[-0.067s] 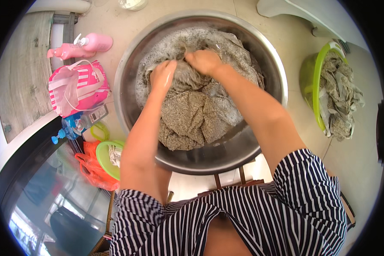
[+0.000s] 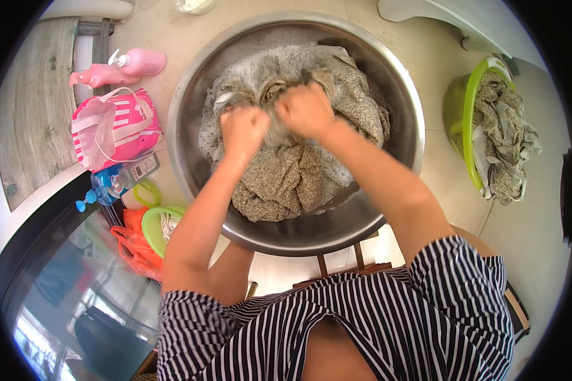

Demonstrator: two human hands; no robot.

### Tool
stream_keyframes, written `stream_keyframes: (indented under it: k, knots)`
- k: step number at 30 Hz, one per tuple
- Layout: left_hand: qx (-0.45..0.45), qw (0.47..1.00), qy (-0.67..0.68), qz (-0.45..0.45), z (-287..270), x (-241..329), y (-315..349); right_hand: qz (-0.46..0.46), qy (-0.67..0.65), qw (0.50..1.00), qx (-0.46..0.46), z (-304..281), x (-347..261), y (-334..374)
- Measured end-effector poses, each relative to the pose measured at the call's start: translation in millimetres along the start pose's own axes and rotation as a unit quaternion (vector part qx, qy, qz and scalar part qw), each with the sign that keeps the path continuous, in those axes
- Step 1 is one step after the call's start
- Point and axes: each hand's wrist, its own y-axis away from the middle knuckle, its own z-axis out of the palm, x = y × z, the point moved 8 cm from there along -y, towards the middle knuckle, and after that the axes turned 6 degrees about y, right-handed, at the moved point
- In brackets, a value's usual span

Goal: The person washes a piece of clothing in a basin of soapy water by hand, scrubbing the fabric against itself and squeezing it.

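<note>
A large steel basin [image 2: 408, 101] stands in front of me, filled with a wet, suds-covered cloth [image 2: 283, 181] of speckled grey-beige fabric. My left hand [image 2: 245, 130] is a fist closed on a bunched part of this cloth, left of the basin's middle. Just to its right, my right hand [image 2: 305, 109] is likewise clenched on the fabric. A stretch of cloth between the two fists is smeared by motion. The nearer part of the cloth lies in a crumpled heap below my hands.
At right stands a green basket [image 2: 470, 133] heaped with similar cloth [image 2: 505, 136]. Pink bottles [image 2: 143, 61], a pink-and-white bag [image 2: 117, 130], a blue-capped bottle [image 2: 105, 187], a small green bowl [image 2: 151, 232] and a red plastic bag [image 2: 133, 244] line the left side.
Both hands have moved toward me with the cloth in their grip, the right one clearly. Their fists are rolled over more, knuckles up.
</note>
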Motion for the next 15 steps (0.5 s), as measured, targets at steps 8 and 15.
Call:
stream_keyframes:
  k: [8, 15]
  knots:
    - [-0.03, 0.961, -0.166, 0.219, 62.8, 34.1, 113.0, -0.023, 0.08, 0.994, 0.064, 40.2, -18.8, 115.4]
    - [0.118, 0.955, -0.197, 0.189, 64.0, 19.3, 27.0, 0.011, 0.058, 0.968, -0.244, 77.2, 10.4, 29.4]
